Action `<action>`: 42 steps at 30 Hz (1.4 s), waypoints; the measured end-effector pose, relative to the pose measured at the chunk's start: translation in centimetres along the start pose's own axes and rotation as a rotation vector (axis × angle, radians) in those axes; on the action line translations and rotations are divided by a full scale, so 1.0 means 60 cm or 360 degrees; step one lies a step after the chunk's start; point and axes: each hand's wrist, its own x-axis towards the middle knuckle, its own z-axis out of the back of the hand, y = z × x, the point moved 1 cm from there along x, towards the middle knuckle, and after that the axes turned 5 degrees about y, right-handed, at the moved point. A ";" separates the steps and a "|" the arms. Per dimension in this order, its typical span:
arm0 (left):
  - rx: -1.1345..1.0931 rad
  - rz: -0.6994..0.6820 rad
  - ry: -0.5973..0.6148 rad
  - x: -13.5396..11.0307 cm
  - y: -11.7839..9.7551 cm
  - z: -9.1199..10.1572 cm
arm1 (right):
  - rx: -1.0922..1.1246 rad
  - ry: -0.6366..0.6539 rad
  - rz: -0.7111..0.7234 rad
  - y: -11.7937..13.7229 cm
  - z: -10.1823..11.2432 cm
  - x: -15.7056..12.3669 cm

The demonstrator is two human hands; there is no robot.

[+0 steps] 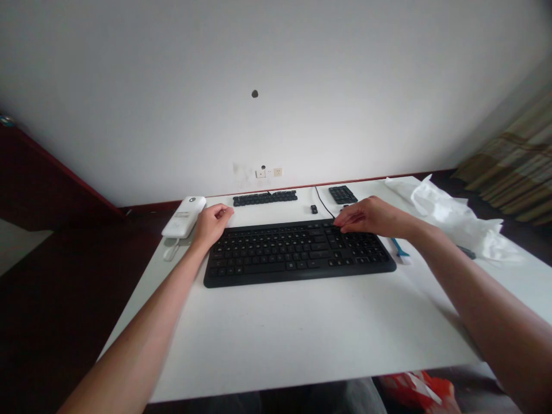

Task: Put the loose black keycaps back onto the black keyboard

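Note:
A black keyboard [297, 253] lies across the middle of the white table [302, 328]. My left hand [212, 223] rests at the keyboard's far left corner with its fingers curled in, and nothing shows inside them. My right hand [371, 217] hovers over the far right part of the keyboard, fingers together and pointing left, pinched at the top edge; whatever they pinch is too small to make out. A black cable [322, 202] runs from the keyboard's back toward the wall.
A white device [184, 217] lies left of the keyboard. At the back are a strip of black keys [264, 198], a black key block [342, 194] and a small black part [314, 209]. Crumpled white plastic [448, 215] and a blue tool [400, 249] lie at right.

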 end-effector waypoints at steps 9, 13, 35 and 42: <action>0.0023 -0.0022 0.0012 0.001 0.002 -0.001 | -0.0289 -0.0060 0.0022 0.022 -0.008 0.002; 0.0019 -0.0032 0.0009 0.001 0.003 -0.001 | -0.0278 -0.0066 0.0017 0.023 -0.010 0.001; -0.0049 -0.0006 -0.0017 -0.002 0.004 -0.002 | -0.1232 -0.0317 -0.0360 0.076 -0.088 -0.019; -0.0021 -0.0014 0.0015 -0.002 -0.003 -0.003 | -0.1240 -0.0612 -0.0204 0.068 -0.140 -0.045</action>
